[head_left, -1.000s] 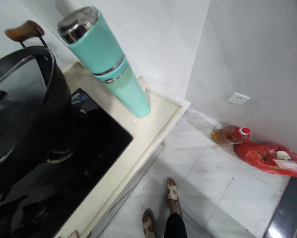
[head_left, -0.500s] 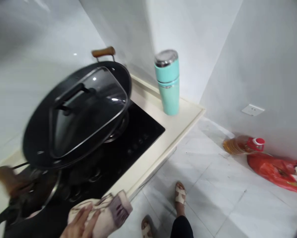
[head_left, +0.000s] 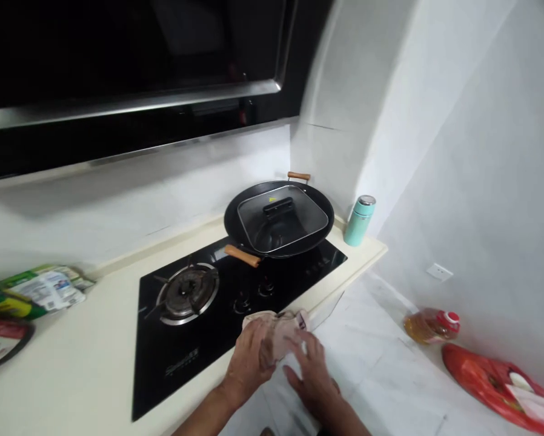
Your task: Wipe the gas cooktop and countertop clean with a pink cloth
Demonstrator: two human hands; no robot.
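Note:
A folded pale cloth (head_left: 278,336) with a dark patterned end lies over the counter's front edge, in front of the stove knobs. My left hand (head_left: 249,362) has its fingers closed on the cloth's left side. Beside its right side is my right hand (head_left: 312,370), fingers spread and the tips at or very near the fabric; whether they touch is unclear. Behind the cloth is a black glass gas stove (head_left: 229,330). A black wok (head_left: 235,227) with wooden handles sits on its right side, a rectangular glass lid (head_left: 299,221) lying in it.
The left burner (head_left: 188,293) is bare. A turquoise tumbler (head_left: 359,223) stands at the counter's right end. Food packages (head_left: 49,290) lie at the far left. A black range hood (head_left: 140,66) overhangs the stove. On the floor are an oil bottle (head_left: 429,326) and a red bag (head_left: 485,375).
The view has pulled back and lifted, bringing the hood and left burner into sight. Earlier only one hand showed, on the cloth; now both hands are at it.

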